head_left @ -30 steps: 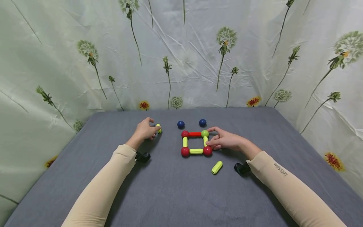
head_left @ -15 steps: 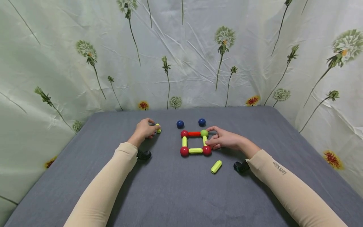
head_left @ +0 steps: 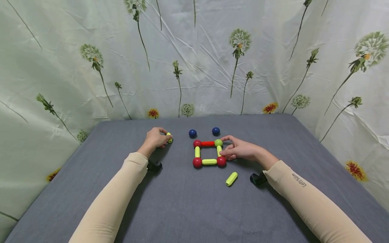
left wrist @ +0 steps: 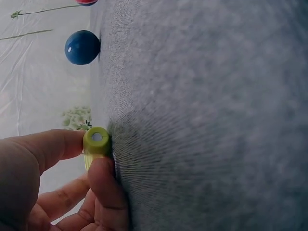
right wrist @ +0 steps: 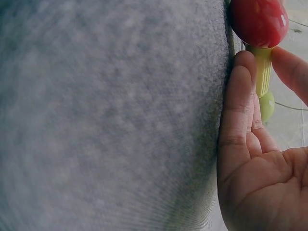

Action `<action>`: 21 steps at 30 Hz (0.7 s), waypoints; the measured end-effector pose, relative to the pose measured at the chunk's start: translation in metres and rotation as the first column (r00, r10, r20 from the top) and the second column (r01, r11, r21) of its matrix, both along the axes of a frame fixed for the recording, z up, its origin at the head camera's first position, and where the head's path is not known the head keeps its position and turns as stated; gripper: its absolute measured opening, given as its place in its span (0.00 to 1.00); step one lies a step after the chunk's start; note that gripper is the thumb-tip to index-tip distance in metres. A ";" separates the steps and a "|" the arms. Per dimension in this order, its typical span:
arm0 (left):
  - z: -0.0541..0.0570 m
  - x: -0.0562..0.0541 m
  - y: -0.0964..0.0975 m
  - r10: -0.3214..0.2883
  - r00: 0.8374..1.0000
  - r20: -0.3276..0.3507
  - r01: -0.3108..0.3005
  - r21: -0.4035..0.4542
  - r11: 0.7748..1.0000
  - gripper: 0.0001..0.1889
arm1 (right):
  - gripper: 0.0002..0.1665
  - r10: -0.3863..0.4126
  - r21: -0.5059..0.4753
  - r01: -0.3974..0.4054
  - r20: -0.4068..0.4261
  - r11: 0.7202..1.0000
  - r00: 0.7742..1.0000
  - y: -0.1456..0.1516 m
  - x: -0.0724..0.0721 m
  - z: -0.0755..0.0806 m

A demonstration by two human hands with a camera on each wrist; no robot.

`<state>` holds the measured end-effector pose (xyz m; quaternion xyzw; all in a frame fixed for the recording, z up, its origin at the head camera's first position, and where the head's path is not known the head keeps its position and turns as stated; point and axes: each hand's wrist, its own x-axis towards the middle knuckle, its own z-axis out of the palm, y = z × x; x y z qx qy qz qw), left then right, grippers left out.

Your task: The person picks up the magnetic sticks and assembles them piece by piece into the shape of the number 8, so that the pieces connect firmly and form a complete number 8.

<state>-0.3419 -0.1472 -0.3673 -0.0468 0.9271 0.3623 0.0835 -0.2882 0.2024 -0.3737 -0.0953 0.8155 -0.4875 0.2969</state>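
Observation:
My left hand (head_left: 155, 138) pinches a short yellow-green magnetic rod (left wrist: 97, 139) between thumb and finger, close over the cloth; the rod's round end disc faces the left wrist camera. My right hand (head_left: 240, 149) is at the right side of a square of rods and balls. Its thumb and fingers lie on either side of the square's yellow-green right rod (right wrist: 263, 72), and its index fingertip is at the green ball (head_left: 218, 143). Red balls (head_left: 197, 162) form the other corners. A red rod (head_left: 208, 143) makes the far side, a yellow-green rod (head_left: 209, 162) the near side.
Two blue balls (head_left: 192, 133) lie behind the square. One loose yellow-green rod (head_left: 231, 179) lies in front of it, to the right. Grey cloth (head_left: 182, 209) covers the table, and a flower-printed curtain (head_left: 206, 67) hangs behind the far edge.
The hands and pieces keep nearly the same places. Only a slight shift of the whole head view shows.

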 end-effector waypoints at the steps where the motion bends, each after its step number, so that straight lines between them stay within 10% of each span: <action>1: 0.000 -0.001 0.000 -0.004 1.000 0.003 0.004 0.002 1.000 0.20 | 0.42 0.001 -0.001 -0.001 -0.002 1.000 1.000 0.000 0.000 0.000; 21: 0.005 0.000 0.007 -0.075 0.996 -0.051 0.064 -0.192 0.979 0.11 | 0.42 0.004 0.002 -0.004 -0.009 1.000 1.000 0.001 -0.001 -0.002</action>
